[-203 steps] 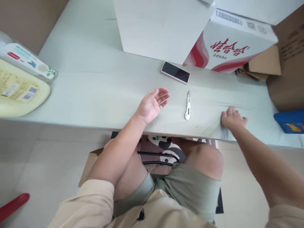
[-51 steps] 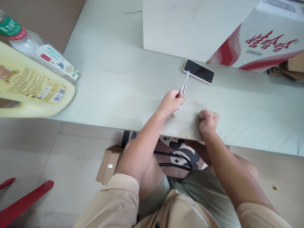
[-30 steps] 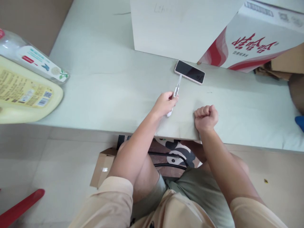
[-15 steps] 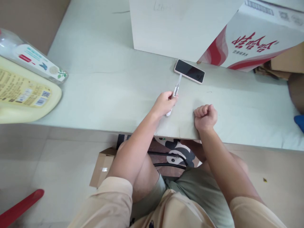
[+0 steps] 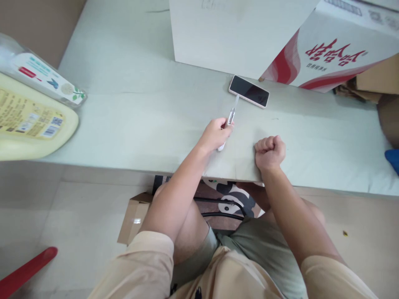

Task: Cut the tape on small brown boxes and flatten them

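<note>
My left hand (image 5: pixel 215 135) is wrapped round a white utility knife (image 5: pixel 231 116) over the front part of the table. The knife's blade is out and points away from me, its tip close to the lower edge of a phone (image 5: pixel 249 91). The phone lies flat with its dark screen up. To the right, my right hand (image 5: pixel 270 153) rests on the tabletop as a closed fist, with nothing showing in it.
A pale cloth covers the table (image 5: pixel 124 124). At the back stand a white box (image 5: pixel 230 37) and a red-and-white carton (image 5: pixel 330 58). A clear bottle (image 5: pixel 46 77) and a yellow jug (image 5: pixel 37 120) lie at the left. Below is an open cardboard box (image 5: pixel 134 218).
The camera view has shifted very slightly. Both hands keep the same pose, and the knife stays in my left hand beside the phone.
</note>
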`<state>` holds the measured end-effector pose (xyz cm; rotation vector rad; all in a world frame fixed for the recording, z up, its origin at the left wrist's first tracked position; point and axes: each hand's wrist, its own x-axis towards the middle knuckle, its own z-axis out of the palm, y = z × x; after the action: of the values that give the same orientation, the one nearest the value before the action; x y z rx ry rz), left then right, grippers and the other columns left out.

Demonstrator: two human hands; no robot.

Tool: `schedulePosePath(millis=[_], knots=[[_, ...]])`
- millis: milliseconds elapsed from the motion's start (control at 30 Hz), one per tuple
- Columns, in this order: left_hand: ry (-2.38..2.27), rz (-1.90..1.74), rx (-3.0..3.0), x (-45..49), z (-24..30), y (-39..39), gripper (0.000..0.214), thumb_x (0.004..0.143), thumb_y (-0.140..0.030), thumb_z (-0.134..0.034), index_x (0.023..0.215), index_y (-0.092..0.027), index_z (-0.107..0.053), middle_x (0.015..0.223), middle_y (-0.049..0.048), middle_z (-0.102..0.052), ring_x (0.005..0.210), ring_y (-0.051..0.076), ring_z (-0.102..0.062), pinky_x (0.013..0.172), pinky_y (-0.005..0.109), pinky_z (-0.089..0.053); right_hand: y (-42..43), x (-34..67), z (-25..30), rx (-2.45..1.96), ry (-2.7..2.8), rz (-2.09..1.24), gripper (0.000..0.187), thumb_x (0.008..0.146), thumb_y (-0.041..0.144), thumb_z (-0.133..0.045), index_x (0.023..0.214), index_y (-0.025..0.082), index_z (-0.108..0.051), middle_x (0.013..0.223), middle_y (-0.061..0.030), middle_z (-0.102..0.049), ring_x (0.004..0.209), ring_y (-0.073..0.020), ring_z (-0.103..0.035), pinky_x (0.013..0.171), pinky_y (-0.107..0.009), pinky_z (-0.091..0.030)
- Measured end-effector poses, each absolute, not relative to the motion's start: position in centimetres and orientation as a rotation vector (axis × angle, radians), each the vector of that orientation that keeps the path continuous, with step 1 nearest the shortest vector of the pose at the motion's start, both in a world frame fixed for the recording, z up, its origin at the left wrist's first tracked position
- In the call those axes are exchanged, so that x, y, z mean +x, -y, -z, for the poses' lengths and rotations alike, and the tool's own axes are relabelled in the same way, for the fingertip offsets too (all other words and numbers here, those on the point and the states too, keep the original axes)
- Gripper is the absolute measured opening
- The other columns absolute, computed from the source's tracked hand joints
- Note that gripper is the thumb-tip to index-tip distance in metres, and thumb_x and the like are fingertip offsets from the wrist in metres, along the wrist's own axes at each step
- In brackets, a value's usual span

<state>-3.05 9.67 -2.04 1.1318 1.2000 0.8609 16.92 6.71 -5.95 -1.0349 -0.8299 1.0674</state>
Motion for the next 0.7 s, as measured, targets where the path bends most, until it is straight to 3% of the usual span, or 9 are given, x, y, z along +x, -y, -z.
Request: schedulePosePath(millis=[367, 600, 700], knots=[[-1.211, -0.865, 1.140, -3.1, 1.9, -9.6, 0.009, 0.089, -0.017, -0.055, 0.088, -0.016, -0.064, 0.070, -0.0023, -0.057, 0.065, 0.012, -0.053, 0.068, 0.027, -0.040, -6.8, 17.2, 5.6, -1.001, 0.765, -1.129, 0.060, 0.079, 0.046, -0.067, 0.052, 0.020, -0.020, 0.047, 0.0080, -0.014, 0.041, -0.0060, -0.016, 0.042, -0.024, -0.017], [-1.223, -0.856, 1.150, -3.1, 2.1, -9.7, 0.009, 0.088, -0.019, -0.056, 0.089, -0.016, -0.064, 0.070, -0.0023, -0.056, 0.064, 0.012, -0.051, 0.067, 0.028, -0.039, -7.0, 17.8, 4.8, -0.955, 0.564, -1.203, 0.053, 0.093, 0.037, -0.048, 0.055, 0.019, -0.015, 0.048, 0.0064, -0.010, 0.042, -0.0084, -0.015, 0.042, -0.024, -0.022], [-1.224, -0.854, 1.152, -3.0, 2.0, -9.7, 0.008, 0.088, -0.019, -0.056, 0.087, -0.016, -0.064, 0.070, -0.0018, -0.057, 0.065, 0.012, -0.052, 0.068, 0.029, -0.040, -7.0, 17.9, 4.6, -0.964, 0.522, -1.207, 0.056, 0.094, 0.040, -0.049, 0.056, 0.019, -0.013, 0.048, 0.0064, -0.010, 0.042, -0.0086, -0.016, 0.042, -0.024, -0.023]])
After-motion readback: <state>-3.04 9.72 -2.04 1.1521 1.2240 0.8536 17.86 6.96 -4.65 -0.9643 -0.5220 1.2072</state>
